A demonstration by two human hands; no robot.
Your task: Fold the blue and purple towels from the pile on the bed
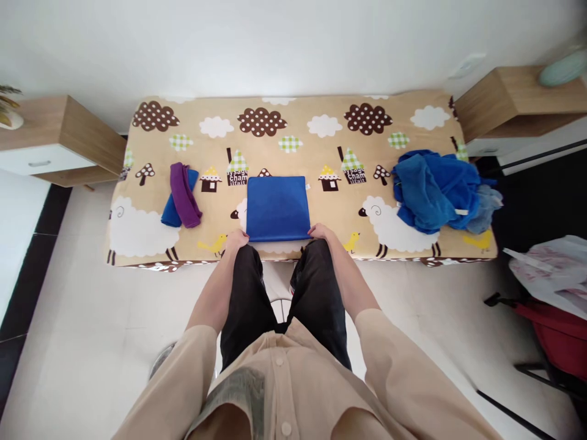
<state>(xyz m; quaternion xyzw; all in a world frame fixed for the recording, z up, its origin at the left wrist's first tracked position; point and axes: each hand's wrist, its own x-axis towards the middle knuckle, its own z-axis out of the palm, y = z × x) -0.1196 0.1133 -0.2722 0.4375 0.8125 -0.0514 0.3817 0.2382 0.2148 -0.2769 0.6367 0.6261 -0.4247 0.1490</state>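
Observation:
A blue cloth (277, 209) lies flat as a neat rectangle on the patterned bedspread (302, 162), just in front of my knees. At its near left corner, my left hand (237, 238) pinches the edge. The near right corner is between the fingers of my right hand (320, 231). Off to the left, a folded purple cloth (183, 194) rests across a folded blue cloth (171, 211). A loose heap of blue cloths (428, 189) is piled at the right end of the bedspread.
Wooden cabinets stand at the left (94, 137) and right (498, 101) ends. A white plastic bag (553, 269) and a red item with a black frame (557, 336) are at the lower right. A white wall runs behind.

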